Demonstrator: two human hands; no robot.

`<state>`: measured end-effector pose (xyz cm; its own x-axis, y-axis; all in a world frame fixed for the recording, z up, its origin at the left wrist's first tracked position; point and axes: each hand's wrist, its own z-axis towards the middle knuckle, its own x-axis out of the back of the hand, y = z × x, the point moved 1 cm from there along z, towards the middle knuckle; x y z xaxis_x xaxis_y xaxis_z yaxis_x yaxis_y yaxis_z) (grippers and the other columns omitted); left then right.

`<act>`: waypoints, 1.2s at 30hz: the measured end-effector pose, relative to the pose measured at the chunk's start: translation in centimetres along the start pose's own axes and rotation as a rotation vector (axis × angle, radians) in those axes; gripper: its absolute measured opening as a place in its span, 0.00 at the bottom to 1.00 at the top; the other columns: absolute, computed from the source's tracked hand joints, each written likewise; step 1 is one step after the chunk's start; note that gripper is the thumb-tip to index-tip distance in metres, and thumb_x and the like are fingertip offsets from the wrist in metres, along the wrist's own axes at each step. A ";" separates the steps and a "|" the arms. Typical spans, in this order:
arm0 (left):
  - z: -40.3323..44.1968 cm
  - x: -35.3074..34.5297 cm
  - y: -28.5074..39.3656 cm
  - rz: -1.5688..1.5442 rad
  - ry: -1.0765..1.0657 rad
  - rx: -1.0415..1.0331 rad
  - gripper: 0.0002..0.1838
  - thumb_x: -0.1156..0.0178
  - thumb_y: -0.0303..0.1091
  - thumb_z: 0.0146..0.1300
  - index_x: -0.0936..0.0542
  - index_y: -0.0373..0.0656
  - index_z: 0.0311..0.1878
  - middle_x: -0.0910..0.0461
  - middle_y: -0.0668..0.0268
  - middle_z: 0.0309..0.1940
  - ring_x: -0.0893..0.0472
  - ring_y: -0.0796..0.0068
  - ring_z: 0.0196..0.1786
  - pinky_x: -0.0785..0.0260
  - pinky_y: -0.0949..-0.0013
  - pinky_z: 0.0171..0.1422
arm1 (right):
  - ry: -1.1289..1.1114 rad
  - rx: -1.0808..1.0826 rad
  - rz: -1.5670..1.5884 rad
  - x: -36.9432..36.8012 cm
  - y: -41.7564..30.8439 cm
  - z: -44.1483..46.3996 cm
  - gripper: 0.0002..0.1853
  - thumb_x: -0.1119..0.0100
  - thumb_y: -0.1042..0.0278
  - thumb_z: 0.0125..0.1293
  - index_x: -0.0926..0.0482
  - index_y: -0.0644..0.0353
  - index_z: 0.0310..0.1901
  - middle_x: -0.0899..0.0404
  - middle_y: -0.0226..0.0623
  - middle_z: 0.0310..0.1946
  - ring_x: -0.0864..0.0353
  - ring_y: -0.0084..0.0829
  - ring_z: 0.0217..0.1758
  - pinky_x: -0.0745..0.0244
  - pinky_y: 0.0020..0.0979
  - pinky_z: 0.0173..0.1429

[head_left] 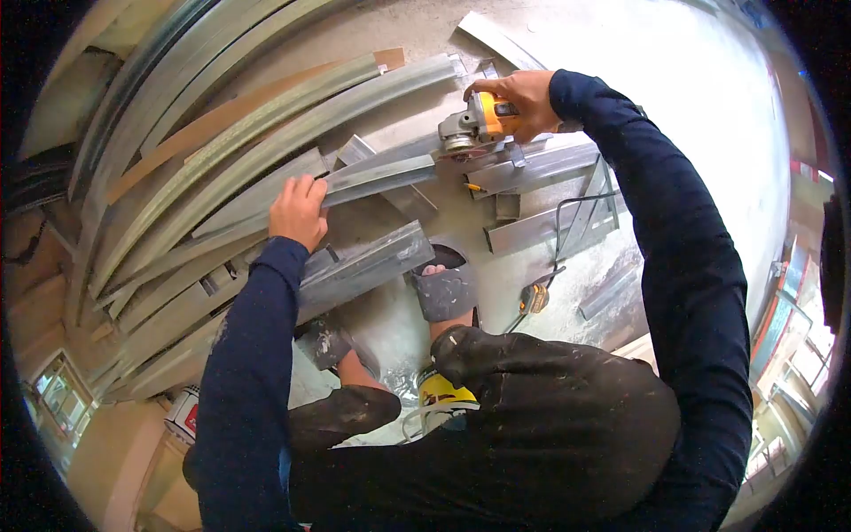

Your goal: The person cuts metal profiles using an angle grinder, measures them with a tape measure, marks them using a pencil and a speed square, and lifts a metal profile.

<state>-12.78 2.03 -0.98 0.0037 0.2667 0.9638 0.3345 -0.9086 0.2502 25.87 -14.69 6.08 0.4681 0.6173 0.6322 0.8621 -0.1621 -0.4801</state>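
Note:
My right hand (529, 99) is closed around the yellow and grey body of an angle grinder (486, 121). The grinder's disc side is turned down, close to the right end of a long galvanized metal channel (381, 176); whether the disc touches it cannot be made out. Fingers bent over the same channel, my left hand (300, 211) holds it some way back from that end. Below it, another metal channel (368, 264) lies beside my feet. Short metal offcuts (554, 168) rest on the floor under and to the right of the grinder.
Several long metal channels (301, 124) lie across the floor on the left. A tape measure (534, 299) and a black cord (558, 239) are right of my feet. A yellow bucket (441, 390) stands between my legs. A loose metal strip (610, 291) lies farther right.

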 end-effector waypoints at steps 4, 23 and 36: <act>-0.1 0.1 0.0 0.002 0.012 0.000 0.28 0.33 0.25 0.42 0.24 0.46 0.52 0.25 0.63 0.45 0.24 0.54 0.52 0.23 0.53 0.48 | -0.047 -0.050 -0.033 -0.1 -0.2 0.5 0.58 0.19 0.63 0.36 0.42 0.51 0.74 0.15 0.47 0.36 0.14 0.47 0.42 0.21 0.42 0.48; 0.1 0.4 0.4 0.027 0.058 -0.015 0.26 0.33 0.25 0.40 0.24 0.49 0.48 0.25 0.68 0.42 0.24 0.59 0.49 0.22 0.58 0.45 | -0.022 0.042 -0.064 -0.1 -0.6 0.8 0.53 0.22 0.65 0.41 0.40 0.51 0.72 0.14 0.50 0.34 0.13 0.48 0.35 0.18 0.42 0.48; -0.2 -0.1 -0.3 0.022 -0.052 0.026 0.31 0.32 0.27 0.44 0.23 0.48 0.56 0.22 0.65 0.54 0.24 0.53 0.58 0.22 0.54 0.51 | -0.056 -0.006 0.014 0.4 -1.3 0.7 0.50 0.22 0.67 0.42 0.38 0.53 0.70 0.14 0.47 0.33 0.13 0.45 0.37 0.20 0.41 0.44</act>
<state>-13.06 2.16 -1.13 0.0602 0.2637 0.9627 0.3579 -0.9061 0.2258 24.82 -13.66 6.56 0.4687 0.6574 0.5900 0.8568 -0.1756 -0.4849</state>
